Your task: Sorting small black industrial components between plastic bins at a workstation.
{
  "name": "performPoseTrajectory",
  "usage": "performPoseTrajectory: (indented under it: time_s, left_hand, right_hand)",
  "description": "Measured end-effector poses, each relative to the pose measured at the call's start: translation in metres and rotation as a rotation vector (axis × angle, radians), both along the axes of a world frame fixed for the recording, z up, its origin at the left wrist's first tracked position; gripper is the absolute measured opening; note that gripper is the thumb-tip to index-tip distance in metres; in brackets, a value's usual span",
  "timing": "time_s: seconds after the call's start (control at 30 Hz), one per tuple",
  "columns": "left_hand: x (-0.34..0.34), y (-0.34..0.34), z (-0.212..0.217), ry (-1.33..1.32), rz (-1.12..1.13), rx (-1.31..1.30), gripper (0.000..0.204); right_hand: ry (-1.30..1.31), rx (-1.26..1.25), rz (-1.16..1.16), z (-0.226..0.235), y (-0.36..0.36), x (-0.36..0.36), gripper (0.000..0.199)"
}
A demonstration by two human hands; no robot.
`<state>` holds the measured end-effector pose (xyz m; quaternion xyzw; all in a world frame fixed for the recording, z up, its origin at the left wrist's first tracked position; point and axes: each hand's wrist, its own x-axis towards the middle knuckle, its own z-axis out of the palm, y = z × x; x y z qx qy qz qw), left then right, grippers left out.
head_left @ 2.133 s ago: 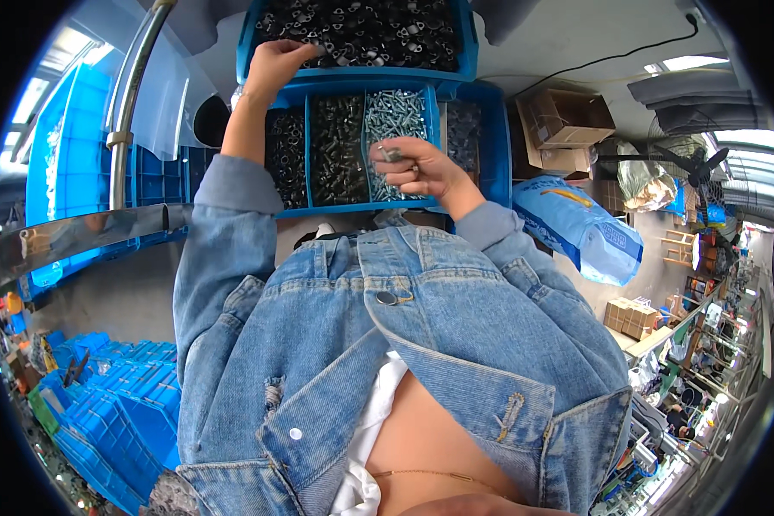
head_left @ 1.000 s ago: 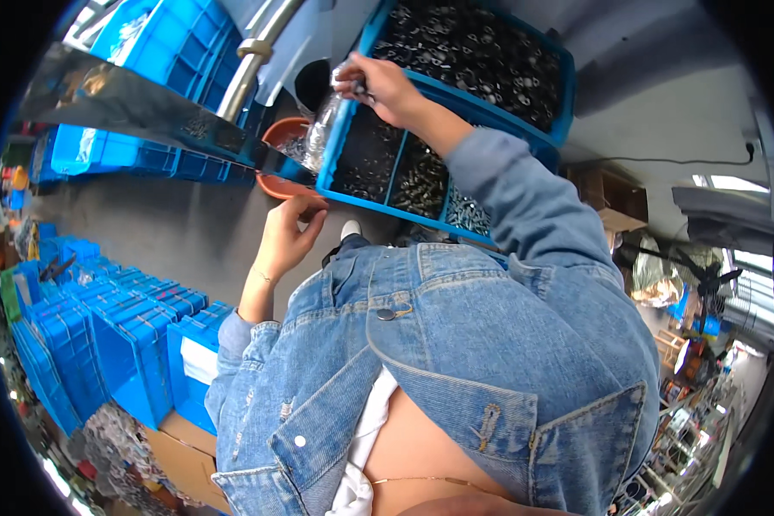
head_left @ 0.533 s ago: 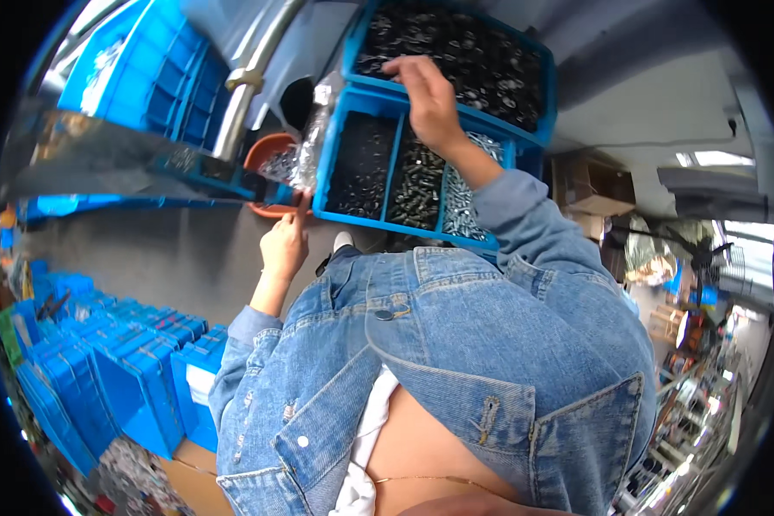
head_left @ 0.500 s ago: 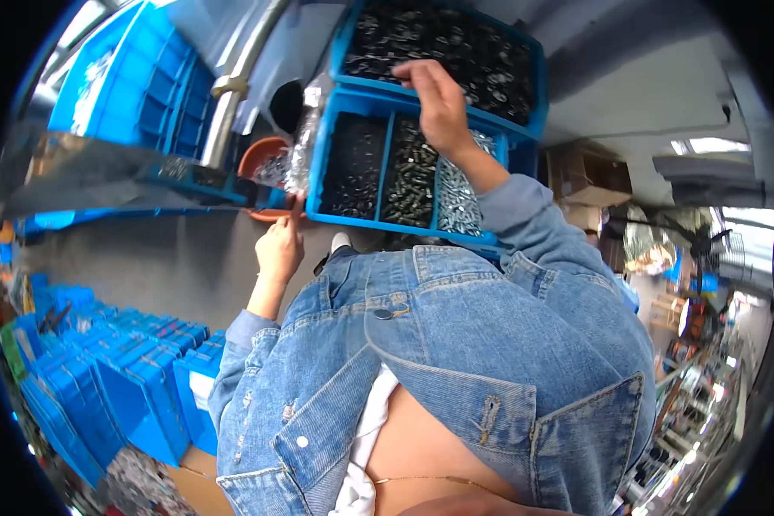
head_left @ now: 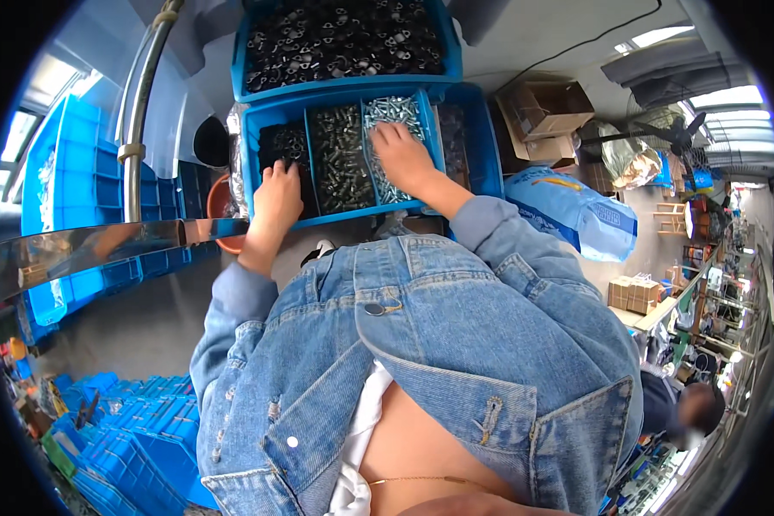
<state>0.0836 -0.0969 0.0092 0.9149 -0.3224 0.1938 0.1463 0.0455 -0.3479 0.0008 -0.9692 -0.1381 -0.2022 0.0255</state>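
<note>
A blue divided tray point(head_left: 335, 215) holds small metal parts in its compartments. My left hand point(head_left: 278, 202) reaches into the left compartment, its slightly parted fingers bent down onto small black parts point(head_left: 284, 142); the fingertips are partly hidden. Over the right compartment, my right hand point(head_left: 402, 162) rests its fanned, bent fingers on silver screws point(head_left: 393, 110). Nothing shows in either hand. Between them, the middle compartment is filled with dark, brassy cylindrical pieces point(head_left: 342, 159). Behind the tray stands a blue bin point(head_left: 335, 89) heaped with black ring-shaped parts point(head_left: 344, 39).
An orange-red bowl point(head_left: 219, 202) sits left of the tray, beside a metal pole point(head_left: 135, 129) and a shiny horizontal bar point(head_left: 112, 241). Cardboard boxes point(head_left: 546, 107) and a blue-white sack point(head_left: 572, 211) lie right. Blue crates point(head_left: 138, 430) are stacked lower left. Another person point(head_left: 671, 404) is far right.
My left hand has moved from beside the bowl into the left compartment. My right hand has come back from the far bin onto the silver screws. The view has shifted.
</note>
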Motion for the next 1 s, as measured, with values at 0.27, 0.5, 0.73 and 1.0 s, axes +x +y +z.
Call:
performPoseTrajectory:
  time_s: [0.27,0.5,0.73,1.0]
  left_hand:
    - [0.021,0.006,-0.012,0.376,-0.037,0.362,0.022]
    - [0.012,0.013,0.017,0.895,0.062,-0.398,0.012]
    - [0.032,-0.023,0.026,1.171,0.088,-0.719,0.015]
    - [0.034,-0.078,-0.004,0.443,0.096,0.204,0.019]
  right_hand:
    - [0.42,0.188,0.122,0.005,-0.038,0.02,0.032]
    - [0.471,1.161,0.04,0.044,-0.043,-0.014,0.021]
    - [1.014,2.35,-0.163,0.041,-0.031,-0.053,0.015]
    - [1.184,1.303,0.032,0.053,-0.019,-0.019,0.026]
